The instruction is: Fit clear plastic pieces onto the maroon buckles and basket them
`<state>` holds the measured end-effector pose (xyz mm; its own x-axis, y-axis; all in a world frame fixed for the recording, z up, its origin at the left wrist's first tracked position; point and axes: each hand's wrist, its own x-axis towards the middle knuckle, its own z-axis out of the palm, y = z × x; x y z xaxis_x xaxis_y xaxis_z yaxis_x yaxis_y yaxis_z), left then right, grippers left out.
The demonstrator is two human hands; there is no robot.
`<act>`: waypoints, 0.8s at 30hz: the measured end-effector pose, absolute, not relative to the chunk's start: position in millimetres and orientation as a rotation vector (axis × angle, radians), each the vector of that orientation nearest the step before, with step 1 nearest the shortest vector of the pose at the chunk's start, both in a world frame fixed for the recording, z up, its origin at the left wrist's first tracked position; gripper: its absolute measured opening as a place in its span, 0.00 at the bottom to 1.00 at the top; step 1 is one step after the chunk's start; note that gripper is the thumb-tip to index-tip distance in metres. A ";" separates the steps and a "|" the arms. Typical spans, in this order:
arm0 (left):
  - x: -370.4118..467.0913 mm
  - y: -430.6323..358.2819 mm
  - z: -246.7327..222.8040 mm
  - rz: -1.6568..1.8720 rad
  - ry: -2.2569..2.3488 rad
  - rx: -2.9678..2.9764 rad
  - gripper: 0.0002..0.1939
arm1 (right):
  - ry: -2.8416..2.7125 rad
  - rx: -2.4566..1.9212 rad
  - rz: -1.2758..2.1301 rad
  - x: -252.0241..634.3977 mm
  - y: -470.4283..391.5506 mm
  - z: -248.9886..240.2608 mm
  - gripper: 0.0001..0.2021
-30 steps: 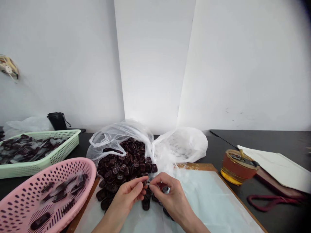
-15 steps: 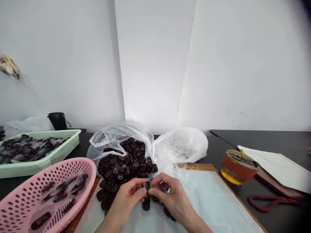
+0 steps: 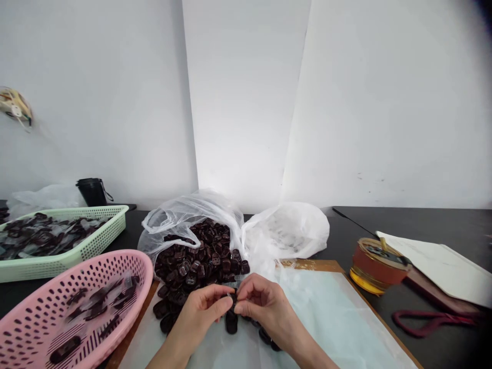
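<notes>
My left hand (image 3: 205, 310) and my right hand (image 3: 263, 302) meet fingertip to fingertip in front of a heap of small dark brown, glossy pieces (image 3: 188, 269). Both pinch a small dark piece (image 3: 232, 298), mostly hidden by the fingers. A bit of clear plastic film (image 3: 240, 278) shows just behind the fingertips. Directly below them is another dark, rounded piece (image 3: 231, 324). A few more dark pieces (image 3: 265, 336) lie under my right hand, partly covered by it. The heap spills from a clear plastic bag (image 3: 180, 210) onto a pale sheet (image 3: 326, 312).
At left, a pink basket (image 3: 144, 266) holds several dark pieces in clear sleeves; a green basket (image 3: 115, 225) behind it holds many more. A white plastic bag (image 3: 295, 228) lies behind the sheet. At right are a tape roll (image 3: 378, 266), red-handled scissors (image 3: 418, 323) and a white pad (image 3: 438, 261).
My fingertips have closed in around the small dark piece, so less of it shows. Both hands otherwise stay in nearly the same place.
</notes>
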<state>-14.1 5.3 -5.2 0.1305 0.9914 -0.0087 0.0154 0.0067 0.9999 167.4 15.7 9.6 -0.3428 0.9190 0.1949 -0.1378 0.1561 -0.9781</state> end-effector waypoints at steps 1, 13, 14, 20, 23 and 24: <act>-14.3 5.7 -6.8 1.088 1.117 1.285 0.16 | -1.443 -0.807 1.389 167.2 15.4 10.3 0.08; -12.8 3.3 -6.5 1.059 1.001 1.231 0.17 | -1.504 -0.726 1.425 167.6 15.3 -1.6 0.08; -12.7 2.8 -6.0 1.068 0.989 1.218 0.19 | -1.492 -0.730 1.421 167.4 15.1 -0.2 0.07; -13.1 1.7 -3.6 1.068 0.967 1.195 0.20 | -1.438 -0.753 1.523 169.5 13.7 12.6 0.10; -14.2 4.4 -6.7 1.051 0.999 1.219 0.21 | -1.420 -0.749 1.568 170.2 14.9 10.3 0.10; -14.5 5.5 -8.2 1.048 0.991 1.213 0.22 | -1.417 -0.757 1.567 169.9 15.5 8.1 0.10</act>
<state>-14.5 5.5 -8.2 0.2336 0.9718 -0.0317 -0.0860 0.0531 0.9949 169.9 15.5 8.1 -0.4389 0.8916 0.1113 -0.1998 0.0239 -0.9795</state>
